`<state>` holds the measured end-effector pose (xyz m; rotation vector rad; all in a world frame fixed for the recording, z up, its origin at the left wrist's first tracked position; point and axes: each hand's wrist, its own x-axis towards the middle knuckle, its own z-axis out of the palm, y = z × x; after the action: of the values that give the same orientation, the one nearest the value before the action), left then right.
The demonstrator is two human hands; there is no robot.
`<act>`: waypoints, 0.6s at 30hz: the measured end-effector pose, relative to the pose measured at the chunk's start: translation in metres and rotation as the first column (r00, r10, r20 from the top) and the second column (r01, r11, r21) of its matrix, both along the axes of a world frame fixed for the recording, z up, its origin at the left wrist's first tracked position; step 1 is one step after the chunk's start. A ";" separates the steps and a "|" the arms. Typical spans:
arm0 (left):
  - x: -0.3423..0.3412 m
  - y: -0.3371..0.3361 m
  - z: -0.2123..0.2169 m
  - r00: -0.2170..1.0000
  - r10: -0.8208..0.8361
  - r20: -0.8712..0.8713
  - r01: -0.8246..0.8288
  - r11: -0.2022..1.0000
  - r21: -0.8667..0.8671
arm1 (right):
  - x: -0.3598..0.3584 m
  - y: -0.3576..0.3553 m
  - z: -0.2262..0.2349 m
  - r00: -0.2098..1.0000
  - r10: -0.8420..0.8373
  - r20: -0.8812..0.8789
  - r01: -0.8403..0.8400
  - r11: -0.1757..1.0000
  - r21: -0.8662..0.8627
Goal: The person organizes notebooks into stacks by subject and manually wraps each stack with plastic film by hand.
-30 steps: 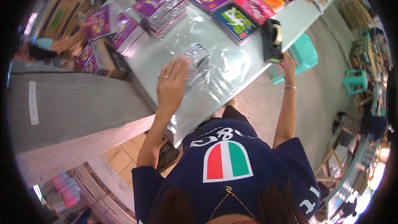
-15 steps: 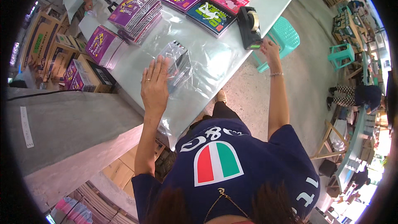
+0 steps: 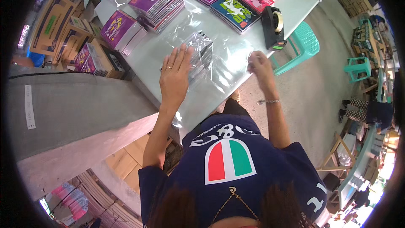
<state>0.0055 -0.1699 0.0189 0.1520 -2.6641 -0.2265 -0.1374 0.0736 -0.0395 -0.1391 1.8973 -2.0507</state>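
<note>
My left hand (image 3: pixel 175 74) lies flat with its fingers stretched out, pressing on clear plastic film (image 3: pixel 225 69) spread over the table. Beside its fingertips, under the shiny film, is a small dark-and-grey item (image 3: pixel 204 50), whose kind glare hides. At the table's right edge my right hand (image 3: pixel 261 71) has its fingers pinched together by the film's edge. What they hold, if anything, is too small to make out. Just beyond that hand stands a black tape dispenser (image 3: pixel 273 29) with a roll of clear tape.
Purple spiral notebooks form a stack (image 3: pixel 158 4) at the back left, near another purple notebook (image 3: pixel 120 31). Colourful notebooks (image 3: pixel 234 10) lie in rows at the back. A green plastic stool (image 3: pixel 301 46) stands right of the table; a concrete ledge (image 3: pixel 84 101) borders it at left.
My right hand has moved left from beside the tape dispenser to the film's edge. My left hand stays flat on the film. The whole view has shifted slightly.
</note>
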 end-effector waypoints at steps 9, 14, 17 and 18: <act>-0.002 0.000 0.001 1.000 0.002 -0.021 -0.002 1.000 -0.008 | 0.065 -0.101 0.079 0.960 0.276 0.038 -0.265 0.948 -0.176; -0.002 0.001 0.000 0.999 -0.013 -0.039 0.012 1.000 -0.024 | 0.065 -0.106 0.053 0.958 0.283 0.055 -0.284 0.959 0.020; 0.001 0.000 -0.002 0.999 -0.037 -0.021 0.034 0.989 -0.141 | 0.070 -0.105 0.052 0.966 0.251 0.059 -0.252 0.968 0.013; 0.001 -0.002 -0.003 0.999 -0.042 -0.017 0.039 0.986 -0.163 | 0.072 -0.105 0.052 0.970 0.239 0.051 -0.239 0.971 0.003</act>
<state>0.0068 -0.1716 0.0154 0.0429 -2.6533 -0.0224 -0.0657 -0.0313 0.0124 -0.2957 1.7652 -1.8668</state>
